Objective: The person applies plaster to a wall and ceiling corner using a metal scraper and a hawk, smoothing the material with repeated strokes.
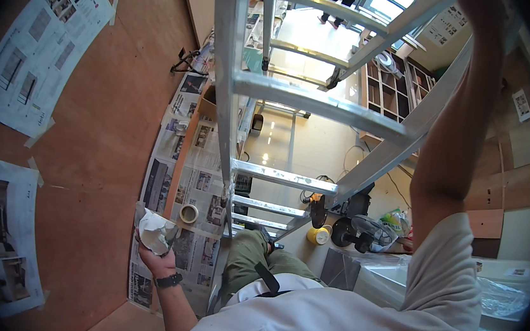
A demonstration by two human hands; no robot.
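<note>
My left hand, with a dark watch on its wrist, is closed from below around a flat grey plate carrying a lump of white, putty-like paste. It is beside the brown wood panel at the left. A roll of tape rests on the newspaper-covered surface just right of that hand. My right arm reaches up past the side rail of an aluminium ladder. Only part of my right hand shows at the upper edge; its fingers and anything in them are hidden.
Printed sheets are taped to the wood panel. Below stand a black fan, a yellow container and plastic bags. A compartmented wooden unit stands beyond the ladder; another person is far off.
</note>
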